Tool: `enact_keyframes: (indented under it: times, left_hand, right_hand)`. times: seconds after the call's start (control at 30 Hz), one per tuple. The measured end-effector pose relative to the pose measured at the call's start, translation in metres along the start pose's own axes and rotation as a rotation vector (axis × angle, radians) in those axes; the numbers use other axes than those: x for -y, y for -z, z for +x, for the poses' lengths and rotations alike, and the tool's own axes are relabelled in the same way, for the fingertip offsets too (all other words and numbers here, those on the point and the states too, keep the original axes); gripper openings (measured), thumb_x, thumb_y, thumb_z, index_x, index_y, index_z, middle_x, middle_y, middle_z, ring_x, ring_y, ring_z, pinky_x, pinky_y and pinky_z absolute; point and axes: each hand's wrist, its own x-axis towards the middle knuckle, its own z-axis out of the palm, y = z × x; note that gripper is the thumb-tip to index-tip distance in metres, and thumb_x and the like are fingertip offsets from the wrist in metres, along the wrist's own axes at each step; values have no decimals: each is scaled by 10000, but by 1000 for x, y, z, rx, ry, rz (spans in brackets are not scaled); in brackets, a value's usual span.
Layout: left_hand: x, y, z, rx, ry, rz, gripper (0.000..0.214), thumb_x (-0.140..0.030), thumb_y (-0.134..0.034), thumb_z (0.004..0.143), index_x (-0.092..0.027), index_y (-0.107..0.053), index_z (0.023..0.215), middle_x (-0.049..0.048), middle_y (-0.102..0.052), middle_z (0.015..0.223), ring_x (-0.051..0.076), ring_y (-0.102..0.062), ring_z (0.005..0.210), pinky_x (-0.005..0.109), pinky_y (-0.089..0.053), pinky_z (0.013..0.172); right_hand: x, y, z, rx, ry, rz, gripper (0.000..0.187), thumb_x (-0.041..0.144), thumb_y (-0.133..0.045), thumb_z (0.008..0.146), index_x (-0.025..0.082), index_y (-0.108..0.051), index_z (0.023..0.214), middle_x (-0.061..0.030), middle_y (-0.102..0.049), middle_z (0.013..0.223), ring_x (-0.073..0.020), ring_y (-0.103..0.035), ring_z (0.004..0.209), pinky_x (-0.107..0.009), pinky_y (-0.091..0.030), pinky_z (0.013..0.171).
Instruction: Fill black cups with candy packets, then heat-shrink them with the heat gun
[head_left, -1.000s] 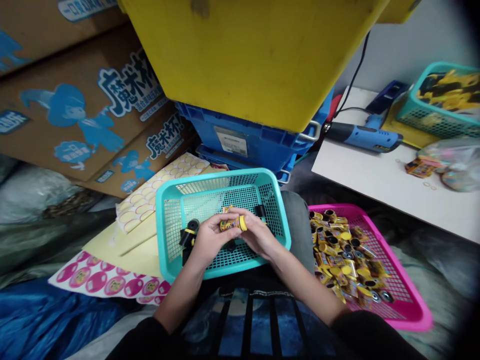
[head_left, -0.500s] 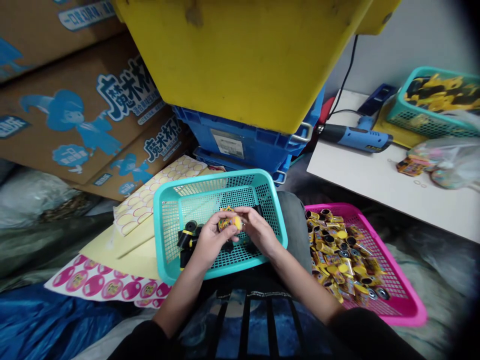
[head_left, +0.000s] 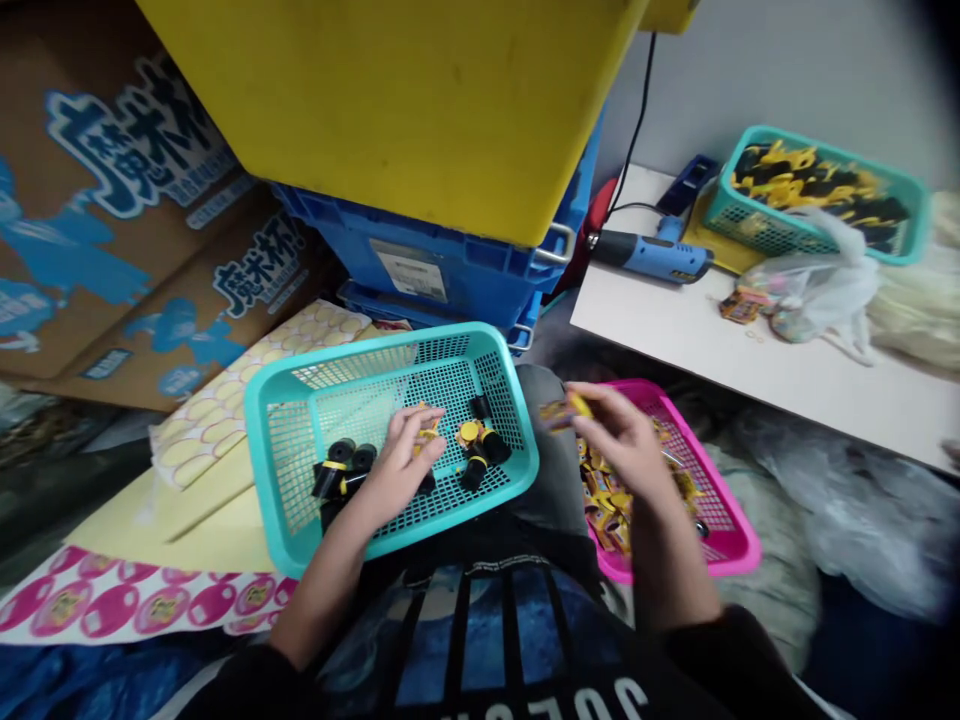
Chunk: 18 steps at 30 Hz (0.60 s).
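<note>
My right hand (head_left: pixel 619 435) is raised by the near left side of the pink basket (head_left: pixel 739 530), over my leg. Its thumb and fingers pinch a small yellow-capped piece with a printed label (head_left: pixel 559 412), blurred by motion. Inside the teal basket (head_left: pixel 262 480) on my lap, my left hand (head_left: pixel 397 465) has its thumb and fingers apart. A small yellow piece (head_left: pixel 427 428) shows between them; whether they touch it, I cannot tell. Black cylinders with yellow bands (head_left: pixel 330 478) lie left of this hand. More black cylinders (head_left: pixel 476 470), one yellow-topped, lie to its right.
Small yellow labelled containers (head_left: pixel 604 500) fill part of the pink basket. A white table (head_left: pixel 660 330) holds a blue heat gun (head_left: pixel 652 255), a teal basket of yellow and black parts (head_left: pixel 817 190) and a plastic bag. Blue crates (head_left: pixel 465 260), a yellow bin and cartons stand ahead.
Both hands were together over the teal basket around a yellow-capped labelled piece. My right hand has moved right with a piece, while the left stays over the basket. The view has turned right.
</note>
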Motion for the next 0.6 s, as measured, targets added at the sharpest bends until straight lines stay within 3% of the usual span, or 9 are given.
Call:
enact_keyframes:
  times: [0.03,0.1,0.13,0.2,0.3,0.37,0.5,0.6]
  left_hand:
    - [6,4,2,-16,-3,155,309,-365,-479,901,-242,-557,1174,82,-491,1209,245,-458,1178,442,-384,1018]
    - [17,8,6,-6,-7,403,248,-281,-493,888,-216,-623,1089,80,-565,1134,259,-473,1155,467,-361,1036]
    - [20,9,7,21,-8,485,242,-247,-492,885,-204,-636,1074,82,-594,1107,260,-486,1135,465,-370,1029]
    - [21,6,11,82,-4,590,251,-212,-492,883,-186,-643,1082,90,-625,1101,256,-510,1101,443,-396,1005]
    - [16,-1,20,117,20,700,265,-209,-505,880,-171,-637,1106,103,-633,1101,259,-514,1090,413,-415,976]
    - [12,-4,26,90,61,764,257,-196,-506,874,-165,-634,1096,113,-618,1095,261,-503,1094,396,-416,959]
    - [15,-3,33,40,148,815,247,-128,-551,808,-154,-624,1042,133,-591,1084,264,-521,1062,377,-429,901]
    - [24,1,34,66,171,780,145,-119,-522,810,-159,-644,877,120,-636,938,250,-590,923,346,-450,814]
  right_hand:
    - [-11,24,-3,9,-129,-133,394,447,-568,842,214,-604,1158,-84,-635,1116,-216,-627,959,-368,-499,859]
    - [-33,61,-7,207,-398,-442,390,469,-585,799,181,-670,1047,-106,-681,990,-256,-652,858,-409,-512,804]
    - [-41,70,-7,285,-502,-594,380,461,-608,773,155,-692,982,-125,-692,912,-282,-656,818,-435,-512,782]
    - [-45,65,-4,318,-489,-730,353,428,-597,782,140,-697,960,-139,-697,898,-297,-655,839,-440,-502,793]
    - [-26,16,10,230,-157,-533,306,392,-468,898,196,-666,1024,-77,-689,1004,-213,-643,895,-336,-491,813]
    - [-7,-29,24,295,-1,-481,234,363,-497,906,212,-668,959,-44,-691,939,-185,-628,863,-297,-476,800]
    - [9,-99,48,409,166,-785,199,156,-478,900,142,-626,1031,-120,-646,1027,-248,-544,990,-348,-412,851]
    - [6,-122,55,467,211,-1022,285,85,-385,903,84,-580,1111,-197,-602,1063,-301,-480,1027,-416,-355,854]
